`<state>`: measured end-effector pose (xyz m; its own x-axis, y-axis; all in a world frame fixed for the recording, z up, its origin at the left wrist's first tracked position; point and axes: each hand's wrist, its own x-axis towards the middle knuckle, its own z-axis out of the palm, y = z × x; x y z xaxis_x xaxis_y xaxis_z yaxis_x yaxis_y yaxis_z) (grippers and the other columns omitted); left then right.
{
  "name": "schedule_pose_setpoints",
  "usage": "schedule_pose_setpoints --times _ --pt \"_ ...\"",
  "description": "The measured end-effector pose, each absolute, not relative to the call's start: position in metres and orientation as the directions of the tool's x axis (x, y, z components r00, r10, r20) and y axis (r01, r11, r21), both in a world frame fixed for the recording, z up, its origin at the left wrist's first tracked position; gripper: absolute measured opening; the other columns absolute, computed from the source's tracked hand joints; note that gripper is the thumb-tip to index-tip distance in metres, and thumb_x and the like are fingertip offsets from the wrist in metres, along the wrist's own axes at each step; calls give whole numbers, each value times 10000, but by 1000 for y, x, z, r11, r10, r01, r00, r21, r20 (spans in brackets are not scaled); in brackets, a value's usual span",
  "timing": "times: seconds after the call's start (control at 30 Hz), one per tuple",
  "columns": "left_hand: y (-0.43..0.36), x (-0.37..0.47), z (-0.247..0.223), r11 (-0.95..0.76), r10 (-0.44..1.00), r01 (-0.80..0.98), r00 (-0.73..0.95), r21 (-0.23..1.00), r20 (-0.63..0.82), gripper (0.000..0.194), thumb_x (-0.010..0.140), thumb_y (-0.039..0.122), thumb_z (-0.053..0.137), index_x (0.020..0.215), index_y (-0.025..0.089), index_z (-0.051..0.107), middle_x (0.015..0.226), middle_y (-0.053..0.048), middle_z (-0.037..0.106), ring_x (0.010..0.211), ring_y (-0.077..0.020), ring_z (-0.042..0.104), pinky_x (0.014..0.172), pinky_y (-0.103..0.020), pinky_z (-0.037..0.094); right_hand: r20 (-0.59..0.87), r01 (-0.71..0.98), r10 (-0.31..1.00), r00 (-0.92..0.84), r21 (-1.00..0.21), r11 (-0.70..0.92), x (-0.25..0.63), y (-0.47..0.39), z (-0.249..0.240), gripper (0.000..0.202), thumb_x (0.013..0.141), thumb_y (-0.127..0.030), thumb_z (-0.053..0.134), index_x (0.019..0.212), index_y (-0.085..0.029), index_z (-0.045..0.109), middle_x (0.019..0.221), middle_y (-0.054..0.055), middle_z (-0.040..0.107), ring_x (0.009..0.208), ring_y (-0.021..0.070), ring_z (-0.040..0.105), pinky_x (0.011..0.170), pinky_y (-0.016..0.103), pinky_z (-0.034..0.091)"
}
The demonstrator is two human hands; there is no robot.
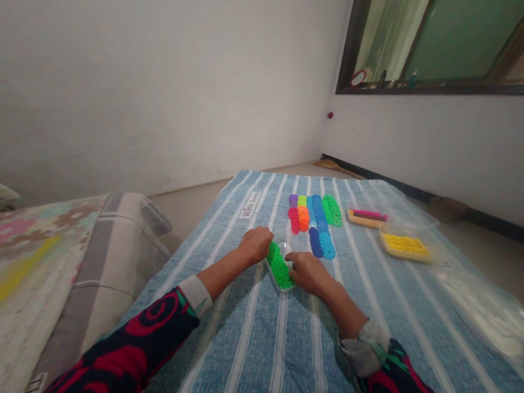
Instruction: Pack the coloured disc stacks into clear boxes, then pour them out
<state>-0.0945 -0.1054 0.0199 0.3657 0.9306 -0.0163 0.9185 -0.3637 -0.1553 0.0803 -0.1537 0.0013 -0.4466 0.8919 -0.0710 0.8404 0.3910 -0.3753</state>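
A clear plastic box [284, 288] holding several bright green scallop-edged pieces [279, 267] lies on the striped cloth, between my hands. At its far left corner is my left hand [257, 245], fingers closed on the rim. My right hand [307, 272] is over the box's right side, its fingers curled and the index finger bent towards the green pieces; whether it holds something small is hidden. Just beyond, overlapping rows of small scalloped discs lie on the cloth: blue [318, 208], green [332, 211], orange [303, 218], red [293, 219], and purple [293, 200].
To the right are a box of yellow pieces [405, 245], another with pink and dark strips [367, 216], and clear plastic bags [488, 308]. The blue striped cloth [225, 343] covers the table. A flowered bedspread [34, 247] is at left, a white wall [174, 90] behind.
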Motion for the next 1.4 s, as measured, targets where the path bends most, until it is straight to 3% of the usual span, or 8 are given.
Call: schedule_pose_setpoints --times 0.13,0.23,0.33,0.57,0.87,1.03,1.17,1.4 --pt "-105 -96 19 -450 892 884 452 -127 -18 201 825 133 476 830 172 674 915 -100 678 913 -221 611 758 -309 469 -114 852 875 -470 -319 416 78 -156 1 361 793 -131 491 1117 -192 637 1037 110 702 1000 208 640 776 256 404" --pt "-102 -94 18 -619 786 781 616 -87 -57 151 811 142 520 784 194 658 896 -44 688 895 -177 591 837 -281 433 -115 857 877 -466 -307 414 77 -157 1 354 816 -123 472 1127 -183 630 1037 124 698 997 210 640 771 259 401" --pt "-97 -91 16 -717 697 692 709 -86 -108 146 788 117 530 795 200 650 881 -33 690 902 -176 578 816 -267 425 -110 852 873 -476 -302 427 77 -158 1 346 833 -134 460 1132 -180 627 1036 127 699 986 215 644 759 266 405" --pt "-91 -90 13 -664 748 731 645 -159 -156 261 764 107 528 955 219 666 864 -85 669 902 -224 610 717 -286 440 -78 858 874 -480 -249 449 78 -165 2 325 851 -133 428 1108 -166 625 990 142 709 934 247 667 706 289 420" --pt "-94 -91 11 -636 771 756 623 -156 -128 246 785 121 495 942 214 661 896 -88 660 859 -213 627 709 -291 461 -82 857 870 -485 -244 455 78 -167 5 286 870 -148 418 1032 -152 654 955 153 712 915 247 673 698 280 424" --pt "-94 -91 12 -610 792 785 603 -110 -91 249 783 97 475 910 202 662 914 -76 676 924 -207 620 753 -279 466 56 788 873 -484 -405 463 93 -160 5 294 897 -186 415 1077 -189 647 1024 96 715 967 199 657 781 248 426" --pt "-95 -93 17 -591 807 805 590 -60 -35 282 786 58 445 898 193 667 917 -64 693 932 -195 620 796 -276 465 242 762 933 -267 -539 358 125 -145 3 302 895 -223 439 1116 -198 645 1100 61 700 1002 174 641 850 233 420" --pt "-89 -105 17 -515 851 856 516 -34 98 321 802 60 451 995 198 668 955 -73 696 958 -191 620 819 -282 486 248 734 968 -30 -652 190 184 -127 -18 291 837 -217 449 987 -181 694 886 32 735 801 155 663 767 238 453"
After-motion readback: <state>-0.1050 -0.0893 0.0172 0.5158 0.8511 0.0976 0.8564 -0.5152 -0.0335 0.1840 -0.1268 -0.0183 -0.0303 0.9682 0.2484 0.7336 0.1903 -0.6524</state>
